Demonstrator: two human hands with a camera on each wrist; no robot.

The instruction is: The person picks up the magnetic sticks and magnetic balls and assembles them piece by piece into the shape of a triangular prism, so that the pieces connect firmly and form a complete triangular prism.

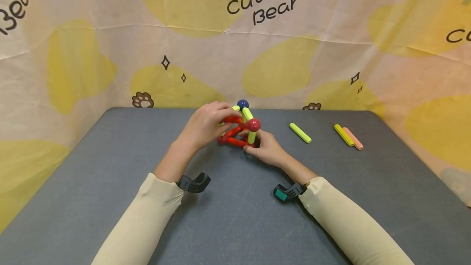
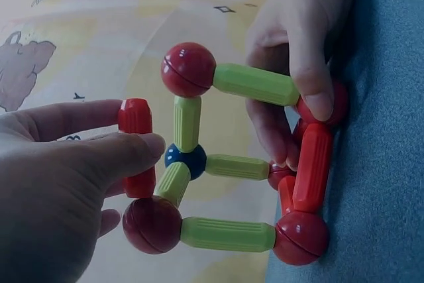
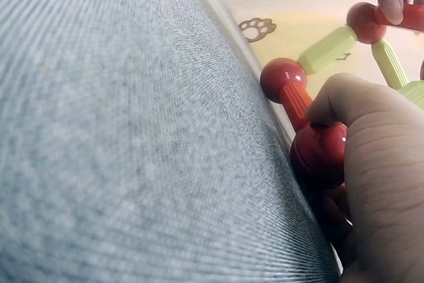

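Now pinching red rod [image 2: 136, 118] in left hand [image 1: 207, 125], gripping low red ball [image 3: 317, 157] of the frame [image 2: 237, 166] in right hand [image 1: 270, 149], near the tabletop [image 1: 228, 216]'s far edge!

Passable left of the left hand [image 1: 206, 126], over the dark grey tabletop [image 1: 84, 187]; narrowed between the cream-sleeved forearms [image 1: 136, 224] by 2 black wrist straps [image 1: 194, 183]. Blocked midway by the red-and-lime plastic rod-and-ball frame [image 1: 234, 131] and right hand [image 1: 270, 150]; free again between the lime-green plastic rod [image 1: 300, 133] and adjacent yellow plastic rod [image 1: 344, 135].
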